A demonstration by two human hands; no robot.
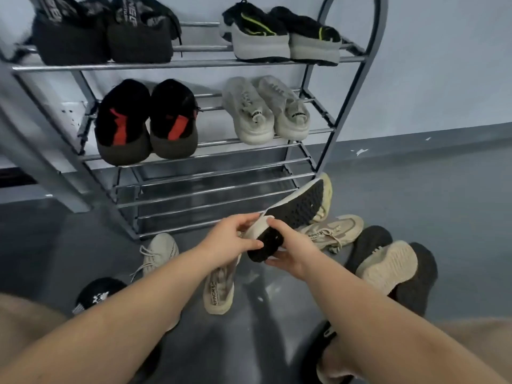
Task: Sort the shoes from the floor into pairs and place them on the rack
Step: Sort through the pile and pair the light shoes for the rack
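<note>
Both hands hold a beige shoe with a black studded sole [297,207], sole turned toward me, just in front of the metal rack [329,139]. My left hand [232,239] grips its heel from the left and my right hand [291,250] grips the heel from below and the right. Loose beige sneakers lie on the floor: one [159,252] left of my left arm, one [219,289] under my left wrist, one [332,231] to the right. A dark shoe with a beige sole [388,264] lies upturned at the right.
The rack's top shelf carries two dark pairs, the middle shelf a black-and-red pair [146,123] and a pale pair [266,112]. The lower shelves [210,189] are bare bars. A black shoe [97,293] lies at the lower left. The wall stands behind the rack.
</note>
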